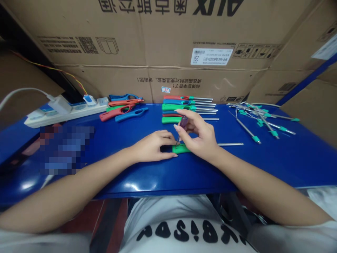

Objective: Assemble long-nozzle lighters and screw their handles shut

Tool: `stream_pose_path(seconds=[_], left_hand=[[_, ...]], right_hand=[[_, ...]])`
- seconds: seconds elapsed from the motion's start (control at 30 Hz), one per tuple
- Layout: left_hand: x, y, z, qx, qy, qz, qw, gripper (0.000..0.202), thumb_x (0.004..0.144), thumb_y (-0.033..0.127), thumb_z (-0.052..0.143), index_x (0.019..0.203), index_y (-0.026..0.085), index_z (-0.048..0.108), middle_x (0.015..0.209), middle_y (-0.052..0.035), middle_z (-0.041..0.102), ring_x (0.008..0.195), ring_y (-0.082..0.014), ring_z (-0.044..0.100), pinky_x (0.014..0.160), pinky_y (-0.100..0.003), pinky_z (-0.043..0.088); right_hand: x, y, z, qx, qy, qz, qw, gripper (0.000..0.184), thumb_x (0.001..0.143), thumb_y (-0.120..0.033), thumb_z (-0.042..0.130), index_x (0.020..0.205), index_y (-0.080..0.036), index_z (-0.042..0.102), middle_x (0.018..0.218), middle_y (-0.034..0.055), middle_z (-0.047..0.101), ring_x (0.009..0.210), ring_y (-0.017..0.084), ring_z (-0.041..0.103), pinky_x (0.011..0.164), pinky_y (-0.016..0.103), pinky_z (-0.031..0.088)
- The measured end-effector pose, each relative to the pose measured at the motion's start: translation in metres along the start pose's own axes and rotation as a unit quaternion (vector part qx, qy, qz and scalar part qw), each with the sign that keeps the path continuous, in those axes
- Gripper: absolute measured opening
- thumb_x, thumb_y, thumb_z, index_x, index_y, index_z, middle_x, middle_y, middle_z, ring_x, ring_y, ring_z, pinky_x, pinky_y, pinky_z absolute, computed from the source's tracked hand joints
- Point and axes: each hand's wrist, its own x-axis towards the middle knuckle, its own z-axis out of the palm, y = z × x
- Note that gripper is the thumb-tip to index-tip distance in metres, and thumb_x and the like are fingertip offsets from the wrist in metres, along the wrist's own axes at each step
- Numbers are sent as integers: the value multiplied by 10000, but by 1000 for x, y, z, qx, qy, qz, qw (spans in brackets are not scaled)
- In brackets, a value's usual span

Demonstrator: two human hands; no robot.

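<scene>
A long-necked lighter with a green handle lies on the blue table, its metal tube pointing right. My left hand steadies the handle's left end, thumb on the near side and fingers on the far side. Pinched in my right hand is a small screwdriver with a dark purple handle. The screwdriver is tilted, with its tip down at the left end of the green handle. Part of the lighter's middle is hidden behind my right hand.
Lighters with tubes lie in a row behind my hands. Coloured handle shells are piled at back left, beside a white power strip. Metal tubes with green ends and wires lie at right. Cardboard stands behind.
</scene>
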Motion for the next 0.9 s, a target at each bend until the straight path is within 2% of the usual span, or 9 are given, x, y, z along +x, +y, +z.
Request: stream_pose_path(seconds=[0.1, 0.2, 0.3, 0.47, 0.6, 0.73, 0.8, 0.9], left_hand=[[0, -1, 1, 4, 2, 3, 1000, 287, 914, 377, 724, 1119, 178, 751, 1128, -98, 742, 1093, -256, 677, 995, -396, 522], [0, -1, 2, 13, 3, 4, 1000, 292, 918, 394, 716, 1123, 190, 756, 1132, -101, 745, 1089, -261, 677, 983, -399, 524], [0, -1, 2, 22, 5, 6, 1000, 295, 919, 396, 714, 1122, 187, 759, 1106, -105, 752, 1080, -267, 677, 968, -399, 525], [0, 0, 1, 17, -5, 6, 1000, 280, 918, 380, 716, 1125, 196, 759, 1113, -100, 744, 1083, -263, 671, 983, -395, 511], [0, 1, 1, 32, -5, -6, 999, 283, 916, 400, 719, 1108, 198, 764, 1092, -95, 752, 1046, -259, 677, 939, -382, 516], [0, 2, 3, 42, 3, -2, 999, 299, 920, 394, 715, 1142, 199, 758, 1080, -95, 753, 1065, -272, 670, 952, -399, 508], [0, 2, 3, 39, 0, -7, 999, 300, 923, 398, 709, 1141, 198, 759, 1095, -97, 746, 1074, -274, 667, 964, -407, 507], [1, 3, 2, 34, -12, -15, 999, 302, 917, 410, 714, 1118, 189, 763, 1083, -97, 740, 1029, -255, 673, 954, -394, 513]], right_hand=[[0, 1, 0, -18, -3, -12, 1000, 374, 994, -318, 590, 1358, -237, 565, 1162, 75, 721, 788, 152, 709, 746, 311, 647], [0, 2, 1, -37, -23, -19, 999, 382, 991, -316, 595, 1364, -237, 563, 1136, 67, 728, 797, 153, 710, 782, 314, 642], [1, 0, -1, -42, -50, -28, 997, 415, 992, -304, 591, 1400, -244, 540, 1067, 44, 731, 759, 137, 694, 763, 287, 630], [5, -5, -4, -13, -104, -19, 994, 462, 1028, -239, 468, 1490, -232, 451, 1167, 72, 715, 722, 117, 678, 699, 254, 607], [5, -4, -6, -59, -89, -29, 994, 386, 1001, -268, 537, 1386, -247, 549, 1106, 53, 732, 694, 130, 658, 712, 283, 599], [5, -2, -8, -124, -56, -82, 987, 265, 964, -308, 633, 1214, -222, 646, 974, 46, 748, 765, 163, 696, 739, 293, 594], [6, -2, -9, -123, -56, -89, 987, 299, 997, -304, 576, 1275, -211, 631, 1009, 64, 750, 864, 183, 715, 789, 310, 596], [8, -3, -11, -70, -77, -50, 993, 419, 1055, -267, 419, 1459, -220, 515, 1140, 74, 744, 911, 167, 721, 831, 315, 600]])
